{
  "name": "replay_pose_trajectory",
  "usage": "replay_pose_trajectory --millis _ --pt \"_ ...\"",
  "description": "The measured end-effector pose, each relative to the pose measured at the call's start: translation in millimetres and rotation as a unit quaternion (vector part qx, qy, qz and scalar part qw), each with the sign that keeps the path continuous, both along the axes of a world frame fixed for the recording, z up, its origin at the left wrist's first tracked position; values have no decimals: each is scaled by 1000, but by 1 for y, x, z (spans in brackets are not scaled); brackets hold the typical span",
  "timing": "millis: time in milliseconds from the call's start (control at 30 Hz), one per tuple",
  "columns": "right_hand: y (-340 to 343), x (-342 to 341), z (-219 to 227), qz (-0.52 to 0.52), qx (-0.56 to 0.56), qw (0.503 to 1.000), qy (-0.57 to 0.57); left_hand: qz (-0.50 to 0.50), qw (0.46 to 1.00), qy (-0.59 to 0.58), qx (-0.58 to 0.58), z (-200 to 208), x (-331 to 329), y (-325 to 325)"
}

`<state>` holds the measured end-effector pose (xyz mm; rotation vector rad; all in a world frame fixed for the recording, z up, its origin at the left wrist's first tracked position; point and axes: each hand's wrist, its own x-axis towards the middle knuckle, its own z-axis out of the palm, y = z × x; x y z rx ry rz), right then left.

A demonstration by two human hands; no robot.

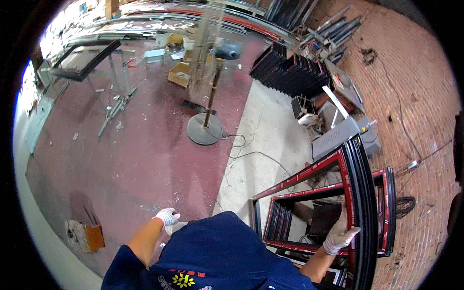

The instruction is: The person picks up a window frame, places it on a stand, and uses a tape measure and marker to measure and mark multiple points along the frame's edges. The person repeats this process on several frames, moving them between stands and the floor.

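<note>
My right hand [339, 238], in a whitish work glove, grips the side bar of a black window frame [360, 193] with red protective film. The thumb lies across the bar, and some of the fingers are hidden behind it. This frame stands upright and tilted at my right, close against other frames. Behind it stands a smaller black-and-red frame [388, 212]. My left hand [167, 216], gloved in white with grey stripes, hangs out at my left side over the reddish floor. It holds nothing, and its fingers are loosely bent and apart.
Ahead stands a fan-like post on a round base [205, 129], its cable [261, 153] trailing right across the floor. Stacked black frames [290, 67] and a grey machine [336, 137] line the brick wall [411, 96]. Another frame rests on a stand [84, 60] at far left.
</note>
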<state>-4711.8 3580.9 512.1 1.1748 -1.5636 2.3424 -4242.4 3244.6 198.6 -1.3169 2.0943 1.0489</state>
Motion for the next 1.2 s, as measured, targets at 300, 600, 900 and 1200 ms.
replay_pose_trajectory --millis 300,600,900,1200 --pt "-155 243 115 255 -90 963 -20 270 939 208 52 -88 118 3" --pt "-255 300 193 396 -247 876 -118 518 166 592 595 -32 159 -87" --pt "-404 292 157 471 -319 806 -162 562 64 777 276 138 304 -187" --pt "-591 374 124 691 -371 565 -255 477 165 863 -22 303 469 -259"
